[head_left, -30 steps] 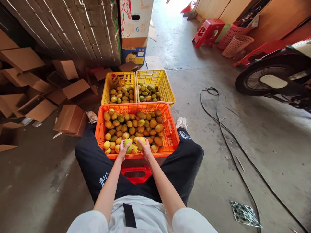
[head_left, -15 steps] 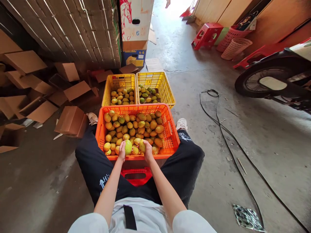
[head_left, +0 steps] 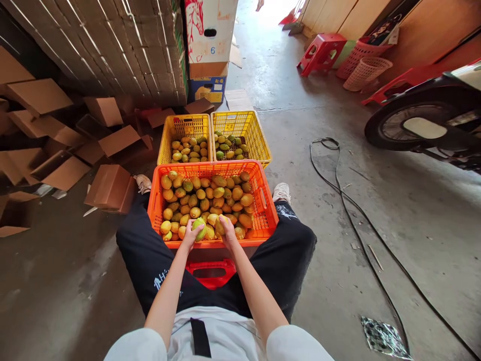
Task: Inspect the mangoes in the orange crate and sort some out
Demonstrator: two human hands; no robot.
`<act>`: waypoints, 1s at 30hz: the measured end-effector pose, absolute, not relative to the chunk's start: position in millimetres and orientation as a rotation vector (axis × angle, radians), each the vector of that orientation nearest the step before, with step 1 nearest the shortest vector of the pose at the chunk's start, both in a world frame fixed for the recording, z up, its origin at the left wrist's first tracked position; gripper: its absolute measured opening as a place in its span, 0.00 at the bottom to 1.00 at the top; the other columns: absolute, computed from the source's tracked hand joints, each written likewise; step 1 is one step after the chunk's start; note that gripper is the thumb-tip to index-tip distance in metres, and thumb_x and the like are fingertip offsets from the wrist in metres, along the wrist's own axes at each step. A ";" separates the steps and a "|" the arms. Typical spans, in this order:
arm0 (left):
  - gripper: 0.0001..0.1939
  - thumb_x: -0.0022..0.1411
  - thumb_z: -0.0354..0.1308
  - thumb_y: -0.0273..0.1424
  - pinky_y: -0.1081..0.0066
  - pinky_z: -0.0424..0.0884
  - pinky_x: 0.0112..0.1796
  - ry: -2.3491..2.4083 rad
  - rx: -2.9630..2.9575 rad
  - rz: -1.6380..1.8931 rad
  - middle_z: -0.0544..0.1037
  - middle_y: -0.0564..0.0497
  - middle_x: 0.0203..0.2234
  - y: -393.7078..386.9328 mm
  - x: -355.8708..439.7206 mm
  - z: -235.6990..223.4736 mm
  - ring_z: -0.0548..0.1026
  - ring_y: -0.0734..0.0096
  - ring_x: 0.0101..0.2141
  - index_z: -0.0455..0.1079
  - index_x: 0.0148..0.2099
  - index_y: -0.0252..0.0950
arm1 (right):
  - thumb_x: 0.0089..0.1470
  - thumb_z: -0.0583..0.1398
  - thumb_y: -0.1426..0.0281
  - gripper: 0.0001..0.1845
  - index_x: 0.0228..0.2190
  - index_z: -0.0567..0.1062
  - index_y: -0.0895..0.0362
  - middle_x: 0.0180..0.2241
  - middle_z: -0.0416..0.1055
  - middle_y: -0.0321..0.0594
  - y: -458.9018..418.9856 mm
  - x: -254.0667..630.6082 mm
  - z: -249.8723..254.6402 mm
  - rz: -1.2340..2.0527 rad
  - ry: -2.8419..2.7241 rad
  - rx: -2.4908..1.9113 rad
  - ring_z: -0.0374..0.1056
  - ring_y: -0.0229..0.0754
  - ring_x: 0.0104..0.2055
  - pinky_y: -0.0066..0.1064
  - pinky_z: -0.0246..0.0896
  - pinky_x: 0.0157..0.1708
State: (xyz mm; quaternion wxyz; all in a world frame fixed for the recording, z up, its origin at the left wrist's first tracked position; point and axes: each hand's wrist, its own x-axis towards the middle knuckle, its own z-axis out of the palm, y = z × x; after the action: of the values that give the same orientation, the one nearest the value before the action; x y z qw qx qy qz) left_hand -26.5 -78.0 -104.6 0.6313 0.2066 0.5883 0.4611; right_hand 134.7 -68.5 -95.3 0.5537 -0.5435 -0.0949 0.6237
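Note:
Over the near edge of an orange crate point(head_left: 270, 220), my left hand point(head_left: 190, 234) is closed round a green oval fruit point(head_left: 199, 229), perhaps a papaya or mango. Beside it, my right hand point(head_left: 228, 231) grips a brownish-yellow oval fruit point(head_left: 220, 226), partly hidden by the fingers. A small gap separates the two hands. Many similar yellow, orange and greenish fruits point(head_left: 205, 204) lie heaped in the crate below, which stands between my legs.
Beyond the orange crate, two yellow crates, left point(head_left: 165, 145) and right point(head_left: 259, 138), hold more fruit. Open cardboard boxes point(head_left: 108, 185) litter the left floor. A black cable point(head_left: 351, 213) runs along the right, below a motorcycle wheel point(head_left: 409, 123). A red stool point(head_left: 323, 52) stands farther back.
My left hand has turned, its fingers now covering more of the top of the green fruit. My right hand has shifted slightly and also covers more of its fruit. The crates have not moved.

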 end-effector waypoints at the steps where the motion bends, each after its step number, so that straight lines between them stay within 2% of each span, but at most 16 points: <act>1: 0.33 0.37 0.81 0.43 0.70 0.77 0.33 1.352 0.460 1.055 0.78 0.53 0.31 -77.1 -26.2 -103.8 0.79 0.68 0.29 0.69 0.41 0.38 | 0.32 0.77 0.51 0.32 0.36 0.73 0.51 0.30 0.76 0.34 -69.2 134.6 -95.1 1.481 -0.242 -1.289 0.74 0.42 0.28 0.33 0.73 0.30; 6: 0.27 0.44 0.78 0.44 0.71 0.78 0.32 1.346 0.347 1.039 0.78 0.53 0.30 -70.7 -25.1 -94.1 0.80 0.66 0.31 0.72 0.41 0.38 | 0.30 0.77 0.58 0.34 0.40 0.73 0.51 0.34 0.77 0.34 -71.7 133.1 -95.4 1.457 -0.298 -1.344 0.76 0.42 0.30 0.33 0.73 0.32; 10: 0.23 0.50 0.75 0.43 0.69 0.80 0.31 1.349 0.257 1.082 0.79 0.51 0.32 -68.5 -25.7 -88.2 0.80 0.65 0.32 0.73 0.42 0.37 | 0.33 0.76 0.56 0.32 0.40 0.74 0.51 0.33 0.78 0.36 -71.4 132.9 -98.0 1.470 -0.331 -1.364 0.77 0.44 0.30 0.32 0.71 0.28; 16: 0.30 0.48 0.81 0.41 0.67 0.83 0.37 1.259 0.240 1.050 0.79 0.48 0.36 -70.4 -29.9 -87.9 0.83 0.61 0.38 0.71 0.47 0.37 | 0.35 0.76 0.53 0.31 0.39 0.74 0.52 0.31 0.79 0.36 -71.8 133.8 -99.3 1.498 -0.328 -1.356 0.76 0.43 0.26 0.29 0.67 0.22; 20: 0.35 0.43 0.84 0.37 0.62 0.84 0.41 1.239 0.231 1.039 0.79 0.48 0.38 -71.0 -32.0 -89.6 0.84 0.59 0.41 0.67 0.48 0.38 | 0.30 0.78 0.55 0.33 0.37 0.74 0.53 0.31 0.78 0.35 -71.3 131.7 -96.8 1.519 -0.362 -1.365 0.74 0.40 0.25 0.28 0.68 0.23; 22: 0.32 0.45 0.83 0.37 0.59 0.85 0.43 1.231 0.230 1.037 0.80 0.48 0.38 -71.1 -32.0 -90.1 0.84 0.59 0.41 0.68 0.46 0.38 | 0.28 0.79 0.56 0.34 0.36 0.74 0.53 0.30 0.78 0.34 -70.7 130.6 -95.8 1.538 -0.365 -1.362 0.73 0.39 0.25 0.30 0.70 0.24; 25: 0.24 0.51 0.79 0.38 0.58 0.85 0.45 1.231 0.206 1.052 0.80 0.48 0.35 -71.3 -31.1 -89.5 0.84 0.58 0.41 0.71 0.43 0.37 | 0.29 0.79 0.56 0.31 0.34 0.74 0.53 0.28 0.77 0.34 -70.3 130.5 -95.7 1.547 -0.352 -1.345 0.73 0.40 0.24 0.33 0.72 0.25; 30: 0.14 0.57 0.73 0.36 0.64 0.85 0.42 1.267 0.103 1.073 0.82 0.48 0.32 -69.6 -30.6 -85.4 0.84 0.62 0.37 0.75 0.40 0.34 | 0.38 0.74 0.54 0.23 0.30 0.74 0.53 0.24 0.76 0.35 -69.8 132.3 -99.8 1.568 -0.318 -1.325 0.73 0.43 0.22 0.34 0.71 0.23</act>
State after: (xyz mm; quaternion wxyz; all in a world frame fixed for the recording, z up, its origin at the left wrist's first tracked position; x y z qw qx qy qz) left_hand -30.6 -69.6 -85.4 0.6736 0.0456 0.5630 0.4766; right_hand 132.3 -69.8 -99.8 0.5072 -0.5498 -0.1321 0.6504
